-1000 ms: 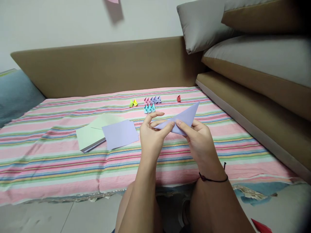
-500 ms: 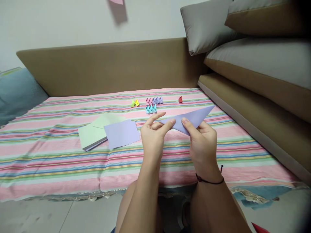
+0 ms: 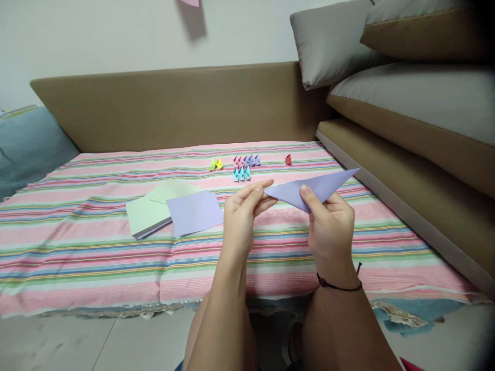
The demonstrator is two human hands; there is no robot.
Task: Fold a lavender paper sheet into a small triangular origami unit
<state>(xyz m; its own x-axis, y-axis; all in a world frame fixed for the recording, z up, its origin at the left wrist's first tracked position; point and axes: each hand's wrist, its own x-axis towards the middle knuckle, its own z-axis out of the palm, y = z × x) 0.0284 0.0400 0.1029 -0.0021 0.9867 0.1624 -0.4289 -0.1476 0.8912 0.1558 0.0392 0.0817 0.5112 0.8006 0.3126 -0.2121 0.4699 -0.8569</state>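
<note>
A purple sheet of paper (image 3: 323, 187), folded into a triangle, is held up above the striped cloth. My right hand (image 3: 332, 221) grips its lower middle, thumb on the front and fingers behind. At the paper's left corner is my left hand (image 3: 245, 206), thumb and fingertips closed on that tip. The triangle's other sharp corner points up to the right. Beyond my hands stand small folded paper pieces: blue ones (image 3: 242, 174), pink ones (image 3: 237, 162), purple ones (image 3: 252, 160), yellow-green ones (image 3: 216, 164) and a red one (image 3: 288, 159).
Left of my hands lie a loose purple sheet (image 3: 195, 212) and a stack of pale green paper (image 3: 149, 216). A striped cloth (image 3: 96, 268) covers the seat. Grey and brown cushions (image 3: 417, 98) are piled at right, and a brown backrest (image 3: 185, 108) runs behind.
My left hand has slid out to the paper's left tip, its thumb leaving the paper's face. My right hand and the folded paper have shifted a little to the right.
</note>
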